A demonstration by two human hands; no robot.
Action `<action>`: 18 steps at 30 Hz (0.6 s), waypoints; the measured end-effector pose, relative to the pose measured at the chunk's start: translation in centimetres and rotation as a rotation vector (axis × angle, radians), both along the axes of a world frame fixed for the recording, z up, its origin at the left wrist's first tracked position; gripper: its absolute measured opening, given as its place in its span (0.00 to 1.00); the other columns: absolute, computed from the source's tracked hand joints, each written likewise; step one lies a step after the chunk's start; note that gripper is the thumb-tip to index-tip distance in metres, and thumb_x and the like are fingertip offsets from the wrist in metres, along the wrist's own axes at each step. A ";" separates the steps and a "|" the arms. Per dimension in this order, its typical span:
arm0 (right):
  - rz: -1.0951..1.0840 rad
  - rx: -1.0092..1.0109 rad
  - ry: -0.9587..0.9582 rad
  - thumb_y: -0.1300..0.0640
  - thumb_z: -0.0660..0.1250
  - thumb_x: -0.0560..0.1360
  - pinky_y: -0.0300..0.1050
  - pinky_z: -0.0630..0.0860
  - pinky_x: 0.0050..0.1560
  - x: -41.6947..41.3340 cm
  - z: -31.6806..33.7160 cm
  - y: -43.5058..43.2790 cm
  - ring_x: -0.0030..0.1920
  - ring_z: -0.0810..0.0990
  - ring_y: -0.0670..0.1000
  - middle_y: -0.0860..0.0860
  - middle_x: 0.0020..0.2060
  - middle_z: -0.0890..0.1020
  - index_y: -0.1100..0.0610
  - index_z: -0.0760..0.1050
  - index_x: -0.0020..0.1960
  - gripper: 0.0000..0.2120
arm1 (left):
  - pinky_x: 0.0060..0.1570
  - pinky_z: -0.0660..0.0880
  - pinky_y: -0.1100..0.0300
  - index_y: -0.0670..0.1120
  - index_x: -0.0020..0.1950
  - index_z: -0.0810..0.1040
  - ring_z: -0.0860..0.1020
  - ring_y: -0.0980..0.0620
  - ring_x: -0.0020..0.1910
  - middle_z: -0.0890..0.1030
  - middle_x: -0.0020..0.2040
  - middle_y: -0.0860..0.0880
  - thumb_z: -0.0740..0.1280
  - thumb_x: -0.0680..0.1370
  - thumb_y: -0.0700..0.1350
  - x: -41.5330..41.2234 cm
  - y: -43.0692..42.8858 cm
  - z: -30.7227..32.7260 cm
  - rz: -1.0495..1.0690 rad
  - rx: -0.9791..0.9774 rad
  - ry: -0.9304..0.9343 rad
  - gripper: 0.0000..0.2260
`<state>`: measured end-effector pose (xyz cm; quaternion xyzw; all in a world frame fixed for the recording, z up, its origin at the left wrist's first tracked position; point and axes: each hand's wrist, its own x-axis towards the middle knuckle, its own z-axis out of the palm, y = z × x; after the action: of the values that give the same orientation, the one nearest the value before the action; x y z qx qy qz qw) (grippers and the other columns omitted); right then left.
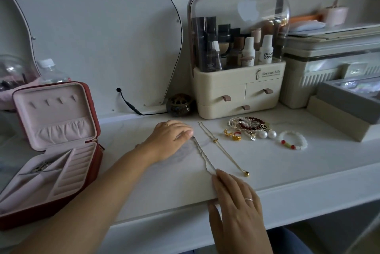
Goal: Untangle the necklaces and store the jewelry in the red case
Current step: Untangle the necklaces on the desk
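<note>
Stretching between both hands, a silver chain (202, 155) lies straight on the white table (298, 173). The left hand (170, 140) lies on the chain's far end with its fingers bent down over it; whether they pinch or only press it, I cannot tell. The right hand (236, 198) lies flat at the table's near edge, fingers straight, its forefinger tip pressing the chain's near end. A gold necklace (224, 149) lies just right of the chain, roughly parallel and apart from it. Farther right sit a jewelry pile (246, 126) and, apart from it, a white bead bracelet (294, 140). The red case (93, 99) stands open at the left, lid upright, with a small metal piece (41, 166) in one compartment. A cosmetics box (238, 89) stands behind the pile.
</note>
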<state>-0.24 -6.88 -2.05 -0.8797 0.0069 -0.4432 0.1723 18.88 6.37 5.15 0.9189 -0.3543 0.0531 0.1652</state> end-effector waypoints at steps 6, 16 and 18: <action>-0.031 0.010 0.005 0.51 0.59 0.64 0.46 0.66 0.57 -0.2 0.2 0.0 0.55 0.72 0.50 0.51 0.54 0.82 0.59 0.81 0.53 0.23 | 0.69 0.49 0.59 0.54 0.76 0.61 0.57 0.56 0.76 0.61 0.77 0.57 0.50 0.83 0.57 0.8 0.1 -0.5 0.100 0.173 0.023 0.22; -0.075 0.044 0.019 0.51 0.59 0.63 0.47 0.65 0.58 -0.7 -0.4 -0.6 0.58 0.72 0.51 0.51 0.58 0.78 0.58 0.77 0.58 0.26 | 0.70 0.49 0.58 0.53 0.76 0.61 0.55 0.54 0.76 0.60 0.77 0.55 0.50 0.83 0.56 1.9 -2.4 -0.6 0.137 0.200 0.004 0.22; -0.088 0.041 0.033 0.50 0.59 0.63 0.48 0.65 0.59 -0.8 -0.3 -0.6 0.58 0.72 0.51 0.51 0.58 0.78 0.59 0.78 0.57 0.26 | 0.70 0.50 0.56 0.53 0.76 0.61 0.55 0.53 0.76 0.60 0.77 0.55 0.49 0.83 0.56 2.1 -2.8 -0.7 0.138 0.206 -0.005 0.22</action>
<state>-0.99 -7.44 -2.38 -0.8821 0.0575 -0.4354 0.1704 21.01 3.53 4.44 0.9531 -0.2942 0.0297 0.0650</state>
